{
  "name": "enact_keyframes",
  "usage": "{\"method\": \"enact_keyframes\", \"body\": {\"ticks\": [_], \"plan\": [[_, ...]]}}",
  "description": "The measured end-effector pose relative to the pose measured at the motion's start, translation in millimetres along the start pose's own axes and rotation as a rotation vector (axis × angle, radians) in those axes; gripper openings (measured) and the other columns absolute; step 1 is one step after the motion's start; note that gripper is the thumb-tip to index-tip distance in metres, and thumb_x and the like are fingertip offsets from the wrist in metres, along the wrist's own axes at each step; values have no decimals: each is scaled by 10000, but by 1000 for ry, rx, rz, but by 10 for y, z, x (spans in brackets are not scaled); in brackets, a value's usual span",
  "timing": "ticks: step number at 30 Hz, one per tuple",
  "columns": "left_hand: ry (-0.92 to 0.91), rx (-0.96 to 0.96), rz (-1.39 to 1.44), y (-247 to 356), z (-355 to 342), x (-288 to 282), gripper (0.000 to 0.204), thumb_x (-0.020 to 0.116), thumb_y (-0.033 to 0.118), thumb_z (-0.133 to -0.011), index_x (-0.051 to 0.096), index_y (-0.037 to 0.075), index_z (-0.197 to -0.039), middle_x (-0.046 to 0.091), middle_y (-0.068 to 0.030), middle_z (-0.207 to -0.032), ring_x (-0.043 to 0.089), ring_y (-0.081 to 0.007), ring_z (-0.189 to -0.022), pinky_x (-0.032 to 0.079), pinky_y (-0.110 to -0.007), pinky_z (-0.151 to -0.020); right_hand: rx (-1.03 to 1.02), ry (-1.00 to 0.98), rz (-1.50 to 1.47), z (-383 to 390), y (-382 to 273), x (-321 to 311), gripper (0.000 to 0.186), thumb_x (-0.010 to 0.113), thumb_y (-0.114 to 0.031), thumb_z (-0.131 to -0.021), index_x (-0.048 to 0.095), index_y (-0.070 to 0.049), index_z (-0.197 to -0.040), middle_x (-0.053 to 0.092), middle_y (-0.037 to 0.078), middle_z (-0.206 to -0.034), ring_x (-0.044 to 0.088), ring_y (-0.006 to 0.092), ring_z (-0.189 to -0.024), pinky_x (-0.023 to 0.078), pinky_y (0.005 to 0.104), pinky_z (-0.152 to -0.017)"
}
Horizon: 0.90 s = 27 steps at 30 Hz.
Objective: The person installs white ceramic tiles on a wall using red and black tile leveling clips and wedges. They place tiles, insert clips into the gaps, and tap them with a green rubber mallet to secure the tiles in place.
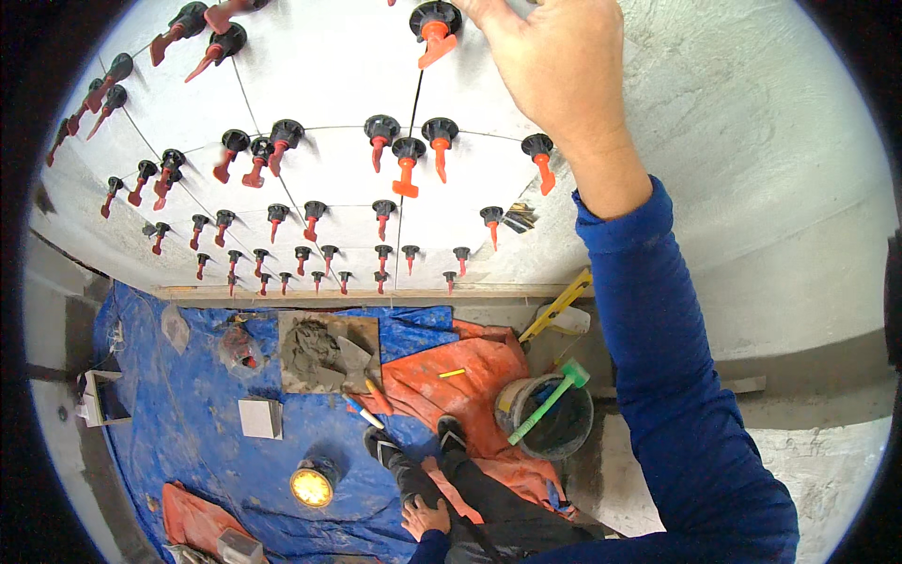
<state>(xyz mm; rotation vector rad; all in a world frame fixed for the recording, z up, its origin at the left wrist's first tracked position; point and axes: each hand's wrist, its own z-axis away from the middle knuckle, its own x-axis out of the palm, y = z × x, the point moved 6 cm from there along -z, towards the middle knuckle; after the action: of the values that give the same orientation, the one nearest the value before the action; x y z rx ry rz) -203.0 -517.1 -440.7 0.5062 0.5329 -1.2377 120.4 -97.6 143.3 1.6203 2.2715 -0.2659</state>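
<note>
My right hand (568, 70) is raised against the wall of white tiles (319, 89), at the upper right tile edge. Its fingertips run past the upper edge of the picture, so whether they grip anything is hidden. Just left of its thumb a tile levelling clip (434, 33), with a black round base and an orange-red handle, sits on a joint. More such clips (408, 164) line the tile joints below and to the left. Down low, my left hand (426, 519) rests on my dark trouser leg (413, 484), fingers spread, holding nothing.
Blue sheeting (319, 428) and orange sheeting (470, 376) cover the floor. A mortar board (329, 352), lit work lamp (311, 486) and white box (260, 418) lie there. A green mallet (550, 406) lies across a bucket (578, 437); a yellow level (556, 305) leans behind it.
</note>
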Motion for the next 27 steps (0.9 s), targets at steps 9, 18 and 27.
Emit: {"method": "enact_keyframes", "body": {"ticks": [9,18,27], "plan": [[19,-19,36,-41,43,115,720,675,516,-880,545,109,-1460,488,-135,-1518,438,-345,-1400,371,-532,-1114,-46,-11,-20,19,20,41,50,677,19,-846,696,26,-892,590,132,-864,566,297,-863,466,383,-803],[-23,-1,-32,22,15,157,738,629,540,-909,520,115,-1502,465,-159,-1539,414,-358,-1426,350,-552,-1133,-111,-16,-49,3,48,51,100,627,3,-886,706,32,-939,614,144,-891,582,302,-883,471,384,-808],[-37,5,-100,18,-2,93,732,636,555,-912,523,117,-1489,469,-156,-1534,405,-364,-1427,340,-561,-1136,672,-37,101,2754,404,-1011,237,695,-13,-921,707,-30,-1157,699,134,-1093,629,331,-1055,468,420,-972]]}}
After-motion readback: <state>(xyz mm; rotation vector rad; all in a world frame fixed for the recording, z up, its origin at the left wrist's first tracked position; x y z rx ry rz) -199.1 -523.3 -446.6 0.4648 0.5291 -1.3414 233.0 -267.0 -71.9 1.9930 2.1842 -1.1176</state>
